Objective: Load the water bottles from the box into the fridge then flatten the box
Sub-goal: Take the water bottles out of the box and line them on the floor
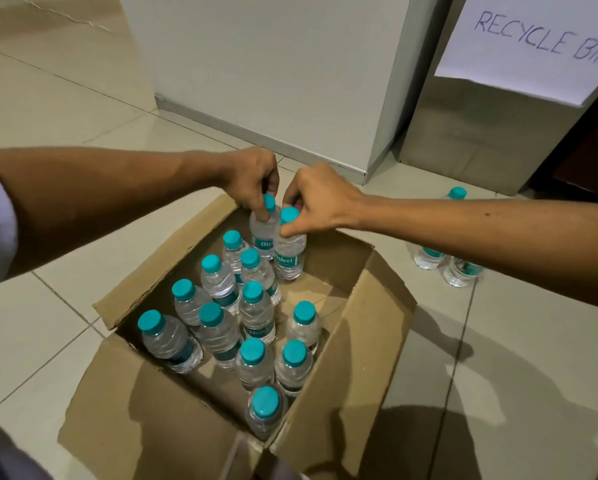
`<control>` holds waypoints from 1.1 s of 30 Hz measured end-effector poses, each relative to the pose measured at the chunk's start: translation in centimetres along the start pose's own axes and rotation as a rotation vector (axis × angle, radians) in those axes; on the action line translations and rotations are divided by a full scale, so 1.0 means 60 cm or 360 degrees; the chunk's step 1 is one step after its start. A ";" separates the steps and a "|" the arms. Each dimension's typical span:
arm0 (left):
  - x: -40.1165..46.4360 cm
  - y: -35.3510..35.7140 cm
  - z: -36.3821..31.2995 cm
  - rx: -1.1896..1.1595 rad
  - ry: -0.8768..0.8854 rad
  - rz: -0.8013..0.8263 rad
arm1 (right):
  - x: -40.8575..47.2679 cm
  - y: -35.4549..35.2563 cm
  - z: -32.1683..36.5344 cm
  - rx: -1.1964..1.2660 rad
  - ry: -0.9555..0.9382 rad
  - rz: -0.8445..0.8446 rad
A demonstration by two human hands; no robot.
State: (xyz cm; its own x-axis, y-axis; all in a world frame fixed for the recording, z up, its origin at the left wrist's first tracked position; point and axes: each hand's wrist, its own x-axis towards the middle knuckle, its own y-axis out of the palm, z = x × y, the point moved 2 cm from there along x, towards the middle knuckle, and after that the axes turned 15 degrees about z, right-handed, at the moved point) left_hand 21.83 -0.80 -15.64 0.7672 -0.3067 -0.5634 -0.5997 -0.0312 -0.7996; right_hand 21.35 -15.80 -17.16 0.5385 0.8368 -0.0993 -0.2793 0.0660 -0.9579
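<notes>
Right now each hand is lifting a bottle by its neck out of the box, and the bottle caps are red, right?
Not quite: the head view shows teal caps, not red. The left hand and right hand each grip a bottle at the neck over the box.

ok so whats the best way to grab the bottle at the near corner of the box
Pinch the clear plastic water bottle by the neck just under its teal cap, coming straight down: it stands upright, hemmed by the brown cardboard box walls.
</notes>
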 end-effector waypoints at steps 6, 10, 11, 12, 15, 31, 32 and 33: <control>-0.038 -0.091 -0.082 -0.0336 0.0068 0.0010 | -0.099 -0.121 -0.006 0.0192 0.0098 -0.0231; -0.035 -0.138 -0.155 -0.0454 0.0120 -0.0116 | -0.182 -0.194 -0.027 0.0233 0.0236 -0.0383; -0.030 -0.145 -0.175 -0.0480 0.0141 -0.0152 | -0.202 -0.206 -0.034 0.0246 0.0284 -0.0392; -0.023 -0.149 -0.195 -0.0502 0.0167 -0.0179 | -0.222 -0.214 -0.043 0.0260 0.0333 -0.0395; 0.008 -0.147 -0.256 -0.0530 0.0249 -0.0176 | -0.273 -0.222 -0.071 0.0263 0.0494 -0.0347; 0.233 0.024 -0.388 -0.0354 0.0232 0.0148 | -0.339 -0.058 -0.266 0.0033 0.0998 0.0328; 0.240 0.032 -0.388 -0.0337 0.0232 0.0140 | -0.338 -0.050 -0.270 0.0034 0.0980 0.0377; 0.245 0.038 -0.389 -0.0320 0.0238 0.0131 | -0.337 -0.043 -0.274 0.0040 0.0963 0.0416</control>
State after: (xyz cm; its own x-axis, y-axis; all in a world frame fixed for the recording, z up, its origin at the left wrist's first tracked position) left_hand 26.42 -27.57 -20.92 0.6808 -0.4529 -0.5756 -0.7032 -0.1842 -0.6867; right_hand 24.23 -41.83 -17.10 0.8002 0.3739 -0.4689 -0.4761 -0.0792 -0.8758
